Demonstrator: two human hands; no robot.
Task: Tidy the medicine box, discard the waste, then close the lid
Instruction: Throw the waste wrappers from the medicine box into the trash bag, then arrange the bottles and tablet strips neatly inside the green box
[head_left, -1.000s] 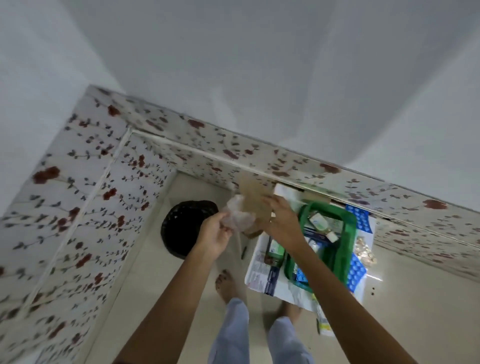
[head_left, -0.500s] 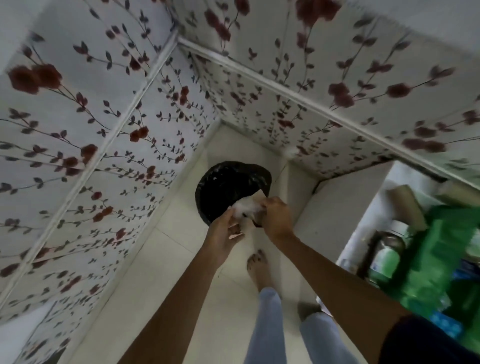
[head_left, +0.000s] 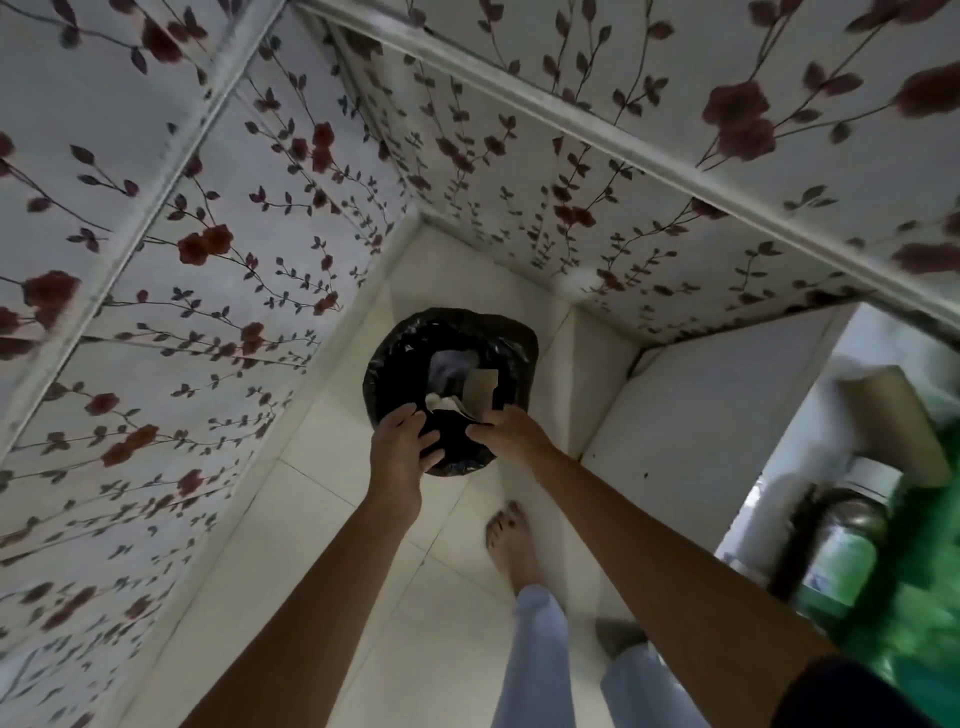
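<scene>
— Hands?
— Left hand (head_left: 397, 451) and right hand (head_left: 511, 434) over the near rim of the black-lined bin (head_left: 387, 364), fingers loosely spread, holding nothing
— The waste?
— Cardboard scrap (head_left: 480, 391) and crumpled paper (head_left: 445, 402) lie inside

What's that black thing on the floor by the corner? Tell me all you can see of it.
It is a round bin lined with a glossy, crinkled black plastic bag folded over its rim. It stands upright on the pale tiled floor near the corner of the flowered walls. Inside lie crumpled white paper, a tan cardboard piece and something pale deeper down. The left hand and right hand hover open over its near rim; contact is unclear.
</scene>
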